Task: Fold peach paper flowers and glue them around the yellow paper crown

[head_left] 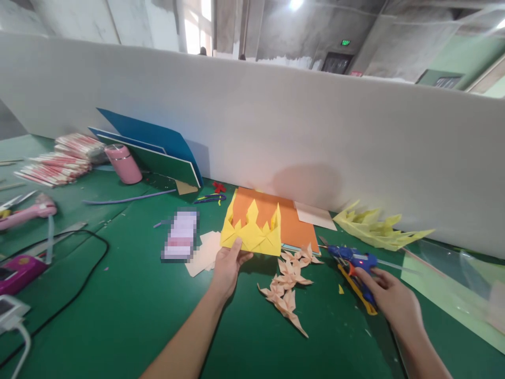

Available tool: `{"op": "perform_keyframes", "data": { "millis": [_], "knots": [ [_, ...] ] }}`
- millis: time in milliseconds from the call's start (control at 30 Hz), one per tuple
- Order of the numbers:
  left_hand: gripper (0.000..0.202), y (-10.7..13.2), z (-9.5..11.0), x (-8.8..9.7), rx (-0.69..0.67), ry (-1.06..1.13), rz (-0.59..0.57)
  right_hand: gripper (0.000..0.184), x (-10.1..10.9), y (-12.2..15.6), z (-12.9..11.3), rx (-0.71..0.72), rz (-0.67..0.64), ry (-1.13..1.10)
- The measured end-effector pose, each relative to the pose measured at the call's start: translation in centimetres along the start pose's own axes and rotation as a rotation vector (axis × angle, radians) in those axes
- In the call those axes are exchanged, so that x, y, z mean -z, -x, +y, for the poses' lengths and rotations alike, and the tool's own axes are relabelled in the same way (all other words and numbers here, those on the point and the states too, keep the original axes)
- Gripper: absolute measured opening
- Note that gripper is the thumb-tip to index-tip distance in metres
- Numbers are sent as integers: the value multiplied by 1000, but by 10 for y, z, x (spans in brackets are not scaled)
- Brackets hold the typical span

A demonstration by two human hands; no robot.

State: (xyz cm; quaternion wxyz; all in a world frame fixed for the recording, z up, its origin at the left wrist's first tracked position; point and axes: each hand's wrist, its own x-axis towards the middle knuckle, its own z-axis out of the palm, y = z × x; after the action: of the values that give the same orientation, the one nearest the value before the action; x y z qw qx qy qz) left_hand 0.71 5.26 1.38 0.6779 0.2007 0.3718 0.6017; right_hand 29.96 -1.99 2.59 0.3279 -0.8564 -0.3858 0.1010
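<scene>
While your left hand (pixel 229 266) clamps the lower edge of a yellow paper crown (pixel 252 237), thumb in front and fingers behind, that folded piece is raised in front of an orange sheet (pixel 302 223), points upward. Your left forearm reaches up from the bottom edge, slanting toward the middle. Your right hand (pixel 384 287) comes in from the lower right, palm down, thumb and fingers bent at the handle of a blue glue gun (pixel 345 254); you cannot tell from this view whether the grip is fully closed.

A red light glows on the gun, so its tip may be hot. Swung left, that nozzle could scorch or drip on the peach paper stars (pixel 290 273) lying on the green tabletop (pixel 130 305) just below the crown. A yellow-handled tool (pixel 357 290) lies tight against the gun and could snag or get dragged along if you lift carelessly. Pinching the crown too hard might crease its band; too loosely, it could tip.
</scene>
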Motion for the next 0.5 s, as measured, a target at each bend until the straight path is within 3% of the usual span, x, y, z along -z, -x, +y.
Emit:
{"op": "perform_keyframes", "data": {
  "millis": [100, 500],
  "knots": [
    [32, -1, -1, 1, -8, -17, 25, 46, 0, 0, -2, -101, -28, -5],
    [40, -5, 3, 0, -19, -30, 23, 39, -6, -7, 3, 43, 38, 98]
  ]
}}
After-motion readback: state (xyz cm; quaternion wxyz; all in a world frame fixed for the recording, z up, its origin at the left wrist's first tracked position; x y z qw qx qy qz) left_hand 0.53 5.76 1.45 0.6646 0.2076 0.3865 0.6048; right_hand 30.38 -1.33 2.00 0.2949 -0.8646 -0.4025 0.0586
